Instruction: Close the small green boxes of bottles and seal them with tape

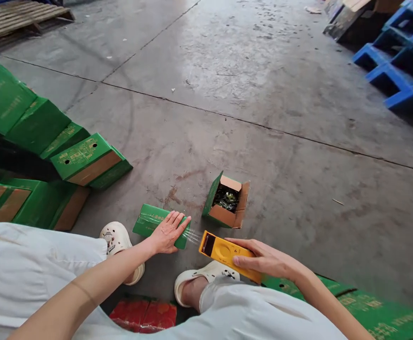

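My left hand [167, 231] lies flat on a closed green carton [148, 219], its fingers stretched out over the right end of the lid. In my right hand [263, 257] is a yellow tape dispenser [222, 250], gripped with the thumb on its near face. Clear tape [193, 236] spans the short gap between the dispenser's front end and the carton's right end. Just beyond, an open green carton [240, 200] stands on the floor with its flaps up. Shiny dark-green wrapped items [227, 198] fill it; I cannot make out what they are.
Green cartons [82, 156] are piled at the left, and more green cartons [369, 307] lie at the lower right. Red boxes [142, 315] are between my legs, near my clogs [117, 241]. Blue pallets [398, 61] and a wooden pallet [18, 16] stand farther off on the concrete floor.
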